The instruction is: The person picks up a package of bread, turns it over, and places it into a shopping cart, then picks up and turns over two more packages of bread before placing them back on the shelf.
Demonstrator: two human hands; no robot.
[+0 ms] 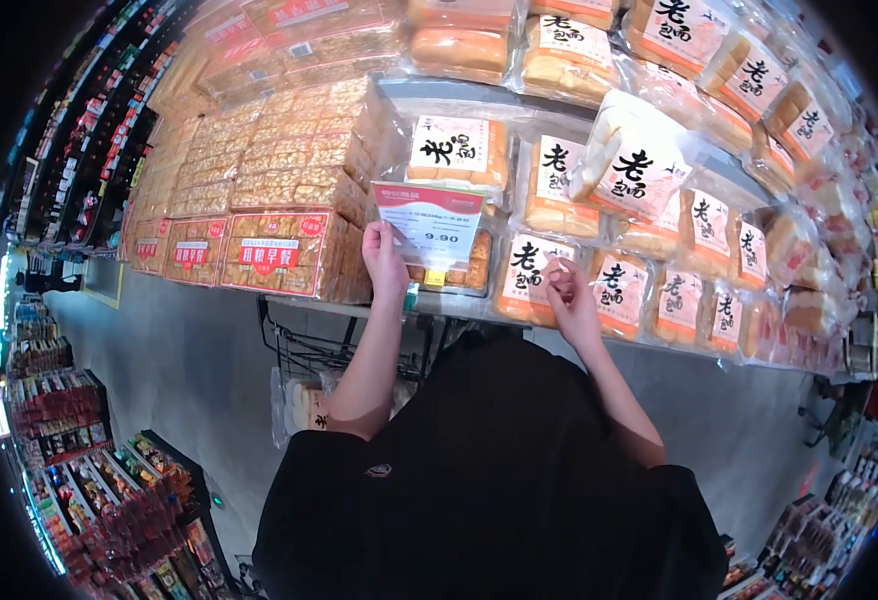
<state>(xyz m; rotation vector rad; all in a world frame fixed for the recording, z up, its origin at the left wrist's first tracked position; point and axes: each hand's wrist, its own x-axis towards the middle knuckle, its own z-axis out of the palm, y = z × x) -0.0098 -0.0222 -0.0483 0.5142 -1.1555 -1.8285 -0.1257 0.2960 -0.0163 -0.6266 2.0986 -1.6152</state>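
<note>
My left hand (385, 262) pinches the lower left edge of a price sign (431, 222), red along its top, with "9.90" printed on it. Behind the sign, partly covered, is a dark tray of brown baked goods (471, 265) with a yellow label. My right hand (570, 296) is over a bagged bread loaf (527, 272) in the front row. Its fingers are curled together, and whether something small is between them is hidden. Another bread bag (639, 170) lies tilted on top of the other loaves.
Stacked packs of grain cakes (279, 255) with red labels fill the display's left side. More bread bags (679, 30) lie farther back. A black wire rack (344, 345) stands below the display edge. Snack shelves (124, 500) stand at the lower left.
</note>
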